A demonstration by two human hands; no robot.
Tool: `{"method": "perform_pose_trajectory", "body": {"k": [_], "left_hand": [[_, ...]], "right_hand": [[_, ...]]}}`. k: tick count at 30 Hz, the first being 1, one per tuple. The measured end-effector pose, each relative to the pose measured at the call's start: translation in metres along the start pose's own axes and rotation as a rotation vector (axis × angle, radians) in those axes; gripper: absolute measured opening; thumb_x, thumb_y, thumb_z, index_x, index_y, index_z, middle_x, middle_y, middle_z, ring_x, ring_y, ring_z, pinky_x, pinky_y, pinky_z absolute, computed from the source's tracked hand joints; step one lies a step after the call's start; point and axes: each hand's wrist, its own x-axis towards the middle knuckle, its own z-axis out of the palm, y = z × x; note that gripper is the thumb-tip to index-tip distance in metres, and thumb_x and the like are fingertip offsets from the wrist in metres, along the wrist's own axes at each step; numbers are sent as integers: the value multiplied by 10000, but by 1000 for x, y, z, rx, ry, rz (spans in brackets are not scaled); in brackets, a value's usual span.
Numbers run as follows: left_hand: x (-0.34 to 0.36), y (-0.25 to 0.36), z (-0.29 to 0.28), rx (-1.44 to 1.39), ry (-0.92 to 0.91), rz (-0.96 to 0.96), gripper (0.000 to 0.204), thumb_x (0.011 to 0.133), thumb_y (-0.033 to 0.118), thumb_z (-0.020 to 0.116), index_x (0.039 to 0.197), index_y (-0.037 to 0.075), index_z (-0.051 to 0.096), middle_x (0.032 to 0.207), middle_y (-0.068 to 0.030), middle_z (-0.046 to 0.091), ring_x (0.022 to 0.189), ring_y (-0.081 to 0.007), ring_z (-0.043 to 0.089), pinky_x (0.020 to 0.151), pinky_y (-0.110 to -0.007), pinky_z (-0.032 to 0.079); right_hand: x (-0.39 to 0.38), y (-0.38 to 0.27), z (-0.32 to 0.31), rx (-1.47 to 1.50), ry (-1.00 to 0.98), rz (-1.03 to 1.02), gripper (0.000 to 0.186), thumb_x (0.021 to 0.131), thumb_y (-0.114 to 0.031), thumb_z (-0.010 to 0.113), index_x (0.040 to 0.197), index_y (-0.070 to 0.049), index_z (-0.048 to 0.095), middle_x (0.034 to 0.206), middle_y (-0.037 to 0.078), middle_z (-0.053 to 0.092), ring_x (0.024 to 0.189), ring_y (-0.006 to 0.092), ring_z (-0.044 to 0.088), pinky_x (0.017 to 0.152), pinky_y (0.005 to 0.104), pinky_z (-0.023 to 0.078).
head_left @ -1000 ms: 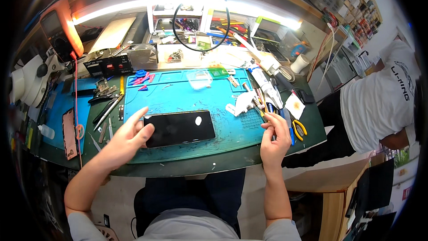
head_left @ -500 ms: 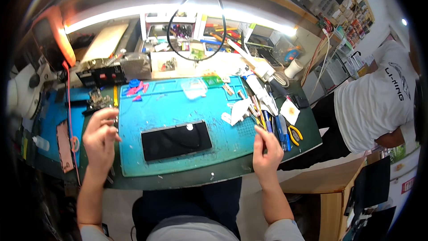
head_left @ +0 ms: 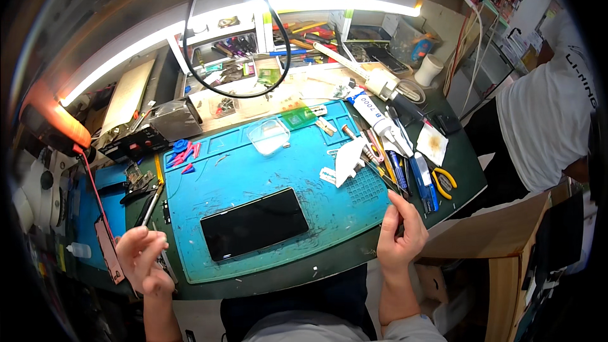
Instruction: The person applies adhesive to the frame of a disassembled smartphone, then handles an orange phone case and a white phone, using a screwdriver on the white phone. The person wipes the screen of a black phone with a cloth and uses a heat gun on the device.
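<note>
A black smartphone point(head_left: 256, 227), dark screen up, lies slightly tilted on the blue work mat point(head_left: 253, 180). Left of the mat, over the bench edge, I hold my left hand point(head_left: 145, 259) with loosely curled, parted fingers and nothing visible in it. My right hand point(head_left: 402, 231) is at the mat's right front corner, thumb and forefinger pinched together. A thin dark tip shows by those fingertips, but I cannot tell whether they hold it. Just beyond are a crumpled white tissue point(head_left: 349, 161), a blue-handled tool point(head_left: 424, 182) and yellow-handled pliers point(head_left: 445, 183). Neither hand touches the phone.
A clear plastic box point(head_left: 268, 135) and blue and pink picks point(head_left: 183, 152) sit on the mat's far part. Behind it are a white glue tube point(head_left: 373, 114) and a metal box point(head_left: 177, 119). A black cable loop point(head_left: 288, 44) hangs overhead. Another person point(head_left: 538, 120) stands at right.
My view has shifted, so the bench sits differently in the picture. My left hand has lowered toward the bench's front edge; the right stays pinched. The phone still lies on the mat.
</note>
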Motion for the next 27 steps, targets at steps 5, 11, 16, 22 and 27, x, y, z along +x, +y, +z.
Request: {"method": "perform_pose_trajectory", "body": {"k": [5, 11, 16, 22, 27], "left_hand": [[-7, 12, -1, -103, 118, -19, 426, 1093, 339, 454, 1108, -43, 642, 1193, -181, 540, 788, -228, 670, 585, -276, 554], [19, 18, -22, 30, -181, 266, 55, 878, 110, 713, 836, 95, 680, 856, -8, 663, 622, -178, 588, 524, -330, 472], [21, 13, -13, -92, -209, 388, 271, 1049, 256, 535, 1001, 48, 701, 862, -25, 638, 585, -134, 557, 488, -262, 422], [22, 15, -10, -33, -246, 317, 695, 1020, 643, 428, 946, 38, 761, 733, -3, 621, 522, -119, 531, 460, -255, 359], [22, 12, 2, -80, -179, 308, 716, 1056, 628, 354, 964, 25, 730, 720, -18, 624, 497, -136, 514, 449, -274, 332]], "right_hand": [[1, -1, -3, 12, -31, 51, 249, 887, 76, 622, 1092, 4, 744, 683, 42, 576, 538, 108, 476, 484, 270, 362], [-30, 11, -6, 184, 125, 280, 303, 967, -4, 498, 1212, 63, 664, 739, -4, 528, 589, 61, 408, 517, 215, 297], [-29, 23, -11, 281, 209, 110, 317, 1024, 2, 443, 1295, 127, 550, 778, 39, 504, 630, 85, 385, 547, 227, 312], [59, 31, -31, -60, -58, 42, 296, 981, 45, 566, 1269, 49, 634, 1084, 93, 646, 933, 157, 629, 811, 284, 523], [194, 107, 4, -416, -502, 36, 484, 893, -121, 717, 1349, -7, 606, 1163, 160, 710, 990, 275, 701, 880, 370, 539]]}}
